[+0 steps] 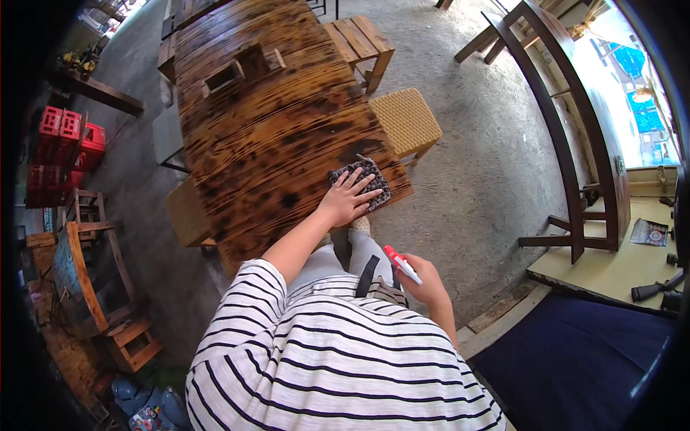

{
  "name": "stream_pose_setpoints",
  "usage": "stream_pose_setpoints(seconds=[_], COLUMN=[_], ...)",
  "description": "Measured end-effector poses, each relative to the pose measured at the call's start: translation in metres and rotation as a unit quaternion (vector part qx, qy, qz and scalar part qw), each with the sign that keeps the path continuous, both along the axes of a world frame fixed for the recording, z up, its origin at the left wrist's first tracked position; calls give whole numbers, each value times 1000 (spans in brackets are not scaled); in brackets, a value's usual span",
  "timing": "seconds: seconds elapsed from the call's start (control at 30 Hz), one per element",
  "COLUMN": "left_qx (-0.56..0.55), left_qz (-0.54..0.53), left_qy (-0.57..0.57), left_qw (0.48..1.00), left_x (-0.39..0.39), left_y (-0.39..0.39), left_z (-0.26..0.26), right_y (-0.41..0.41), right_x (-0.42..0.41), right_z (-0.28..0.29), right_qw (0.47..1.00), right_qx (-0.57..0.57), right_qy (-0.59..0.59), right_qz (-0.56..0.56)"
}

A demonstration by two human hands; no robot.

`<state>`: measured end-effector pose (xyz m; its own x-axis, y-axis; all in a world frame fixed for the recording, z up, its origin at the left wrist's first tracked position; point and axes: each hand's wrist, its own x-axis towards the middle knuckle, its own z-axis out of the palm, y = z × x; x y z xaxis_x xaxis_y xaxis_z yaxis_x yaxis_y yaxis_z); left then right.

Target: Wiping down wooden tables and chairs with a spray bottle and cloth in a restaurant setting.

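My left hand [347, 200] lies flat with spread fingers on a dark, chunky woven cloth [379, 184]. The cloth rests on the near right corner of a scorched-wood table [280, 145]. Down by my right hip, my right hand [425, 277] is closed around a red and white object [399, 262], perhaps a spray bottle's head; the rest of it is hidden. Farther up the tabletop sit small wooden holders [223, 78] with dark insides.
A woven-top stool [407, 121] and a slatted wooden stool [358, 40] stand right of the table. At left are another woven stool [187, 213], a grey seat [168, 134] and red plastic crates [59, 126]. A dark wooden bench frame [560, 124] is at right.
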<state>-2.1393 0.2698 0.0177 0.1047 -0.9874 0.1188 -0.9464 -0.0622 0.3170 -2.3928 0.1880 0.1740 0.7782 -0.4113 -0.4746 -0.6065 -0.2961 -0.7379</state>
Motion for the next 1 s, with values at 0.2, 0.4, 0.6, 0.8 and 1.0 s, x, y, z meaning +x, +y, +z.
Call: stream_pose_setpoints(seconds=[0.2, 0.4, 0.6, 0.8, 1.0], left_qx=[44, 67, 58, 53, 45], left_qz=[106, 229, 289, 283, 325], left_qy=[-2, -20, -2, -1, 9], left_qw=[993, 971, 956, 958, 945], left_x=[25, 46, 29, 22, 27], left_y=[128, 259, 335, 346, 342], left_z=[20, 26, 23, 17, 11], right_y=[51, 110, 155, 172, 173], right_x=[34, 84, 111, 108, 99], right_z=[1, 0, 5, 0, 18], right_qw=[998, 987, 980, 980, 989], right_qx=[-30, -35, -23, -34, -53], right_qy=[-35, -62, -91, -77, -46], right_qz=[38, 141, 178, 178, 129])
